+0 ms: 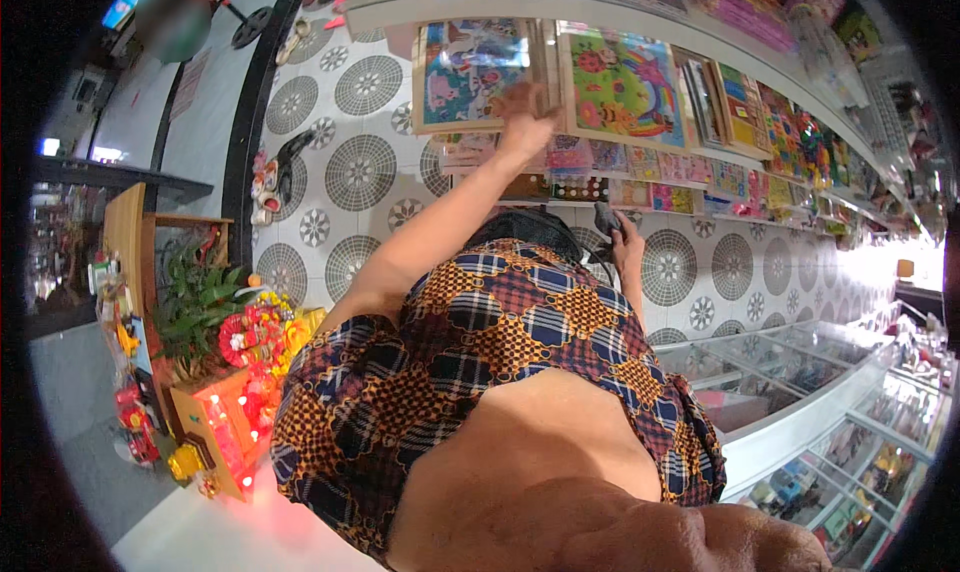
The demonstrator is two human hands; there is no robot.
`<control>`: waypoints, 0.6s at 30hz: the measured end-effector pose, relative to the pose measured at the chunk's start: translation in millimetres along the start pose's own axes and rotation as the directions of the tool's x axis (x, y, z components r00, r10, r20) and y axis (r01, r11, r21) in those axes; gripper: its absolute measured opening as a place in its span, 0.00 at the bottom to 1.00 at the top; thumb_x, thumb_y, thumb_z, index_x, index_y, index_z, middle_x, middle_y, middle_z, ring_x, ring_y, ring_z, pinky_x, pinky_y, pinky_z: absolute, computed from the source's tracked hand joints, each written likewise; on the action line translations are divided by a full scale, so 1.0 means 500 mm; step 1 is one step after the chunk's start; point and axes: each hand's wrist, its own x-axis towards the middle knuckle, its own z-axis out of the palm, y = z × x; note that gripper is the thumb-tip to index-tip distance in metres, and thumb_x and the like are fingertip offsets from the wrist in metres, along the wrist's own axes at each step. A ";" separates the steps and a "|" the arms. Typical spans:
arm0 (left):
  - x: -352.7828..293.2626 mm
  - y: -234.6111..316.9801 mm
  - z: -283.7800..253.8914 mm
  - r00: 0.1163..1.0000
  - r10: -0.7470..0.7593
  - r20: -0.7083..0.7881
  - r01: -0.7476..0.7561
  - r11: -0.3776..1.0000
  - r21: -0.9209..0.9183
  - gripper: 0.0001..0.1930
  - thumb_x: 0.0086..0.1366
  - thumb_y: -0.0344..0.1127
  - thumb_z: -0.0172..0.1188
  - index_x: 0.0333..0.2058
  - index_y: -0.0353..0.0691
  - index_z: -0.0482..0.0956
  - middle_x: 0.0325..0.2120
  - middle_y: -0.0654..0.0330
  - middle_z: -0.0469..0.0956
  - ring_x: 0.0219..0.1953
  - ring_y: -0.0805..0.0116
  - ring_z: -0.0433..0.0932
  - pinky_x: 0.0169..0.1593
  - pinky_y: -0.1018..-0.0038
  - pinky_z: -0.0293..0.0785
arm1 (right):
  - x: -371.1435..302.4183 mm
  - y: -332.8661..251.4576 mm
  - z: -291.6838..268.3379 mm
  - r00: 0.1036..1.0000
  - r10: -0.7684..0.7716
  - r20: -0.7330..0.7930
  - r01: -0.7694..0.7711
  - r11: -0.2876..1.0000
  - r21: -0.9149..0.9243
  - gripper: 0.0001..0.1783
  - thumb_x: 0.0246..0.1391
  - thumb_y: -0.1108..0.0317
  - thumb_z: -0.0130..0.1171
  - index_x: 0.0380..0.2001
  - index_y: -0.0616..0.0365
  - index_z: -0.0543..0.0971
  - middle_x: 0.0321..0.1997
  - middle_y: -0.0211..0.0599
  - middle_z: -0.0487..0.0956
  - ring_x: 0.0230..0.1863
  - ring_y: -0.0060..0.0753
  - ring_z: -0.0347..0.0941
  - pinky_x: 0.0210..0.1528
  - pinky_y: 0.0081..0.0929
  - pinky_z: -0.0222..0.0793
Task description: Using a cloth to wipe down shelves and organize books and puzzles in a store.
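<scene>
I look down over a patterned shirt [500, 352] with blue, orange and brown checks. My left hand [525, 122] is stretched far out to the shelf [520, 7] of picture boards. It lies on the lower right corner of the picture board with pigs [470, 72], with the fingers spread on it; the grip looks open and flat, not wrapped around the board. Just to the right of that board stands a yellow picture board with a rainbow and bugs [622, 87]. More bright boards and small packs [740, 112] go on along the shelf to the right and far away. My right hand [622, 240] is lower and nearer to me, right of the shirt. Its grip is closed around a small dark thing [607, 217], and I cannot tell what that thing is. Under both hands is a floor [360, 172] with round grey patterns on white tiles. On the left stands a little wooden stand [215, 422] with a green plant [195, 307], red flowers and red lights. On the right, near me, is a glass case [800, 392] with small things inside.
</scene>
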 end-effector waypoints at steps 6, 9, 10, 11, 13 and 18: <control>-0.033 -0.249 -0.102 0.955 -0.033 -0.294 0.149 0.912 0.382 0.28 0.40 0.48 0.64 0.33 0.31 0.68 0.35 0.49 0.67 0.44 0.54 0.63 0.45 0.59 0.57 | -0.007 -0.027 0.002 0.998 0.002 0.057 0.001 0.999 -0.051 0.20 0.44 0.78 0.48 0.44 0.53 0.71 0.37 0.51 0.74 0.39 0.43 0.72 0.39 0.27 0.65; -0.047 -0.287 -0.138 0.869 -0.392 -0.301 0.494 0.677 0.546 0.33 0.40 0.59 0.62 0.32 0.32 0.69 0.33 0.47 0.69 0.41 0.53 0.65 0.46 0.60 0.56 | -0.014 -0.015 0.006 0.998 -0.012 0.067 0.013 1.000 -0.026 0.21 0.44 0.79 0.48 0.44 0.54 0.71 0.37 0.52 0.74 0.39 0.44 0.72 0.39 0.28 0.65; -0.050 -0.297 -0.142 0.879 -0.438 -0.187 0.469 0.731 0.495 0.33 0.39 0.60 0.62 0.30 0.33 0.69 0.30 0.50 0.69 0.36 0.53 0.67 0.41 0.62 0.60 | -0.015 -0.014 0.006 0.995 0.014 0.094 -0.010 0.999 -0.042 0.21 0.43 0.79 0.48 0.44 0.54 0.71 0.37 0.52 0.74 0.40 0.45 0.72 0.39 0.28 0.65; -0.053 -0.305 -0.143 0.880 -0.470 -0.068 0.450 0.779 0.436 0.32 0.38 0.60 0.62 0.27 0.33 0.69 0.26 0.52 0.70 0.32 0.54 0.69 0.36 0.64 0.63 | -0.014 -0.013 0.008 0.995 0.014 0.097 -0.010 0.999 -0.041 0.21 0.43 0.79 0.48 0.44 0.54 0.71 0.37 0.52 0.74 0.40 0.45 0.72 0.39 0.28 0.65; -0.046 -0.283 -0.147 0.849 -0.528 0.033 0.478 0.793 0.378 0.32 0.39 0.61 0.62 0.26 0.34 0.68 0.25 0.52 0.70 0.30 0.54 0.70 0.34 0.64 0.64 | -0.011 -0.003 0.014 0.992 0.045 0.116 -0.036 0.996 -0.080 0.21 0.43 0.78 0.49 0.44 0.54 0.71 0.36 0.52 0.74 0.40 0.47 0.71 0.40 0.30 0.65; -0.047 -0.278 -0.097 0.860 -0.496 0.123 0.455 0.852 0.258 0.28 0.40 0.54 0.66 0.23 0.33 0.66 0.20 0.53 0.70 0.23 0.55 0.71 0.27 0.65 0.67 | -0.011 0.032 0.046 0.992 0.075 0.105 -0.071 0.997 -0.042 0.21 0.44 0.79 0.50 0.44 0.51 0.72 0.33 0.43 0.75 0.32 0.30 0.70 0.36 0.24 0.64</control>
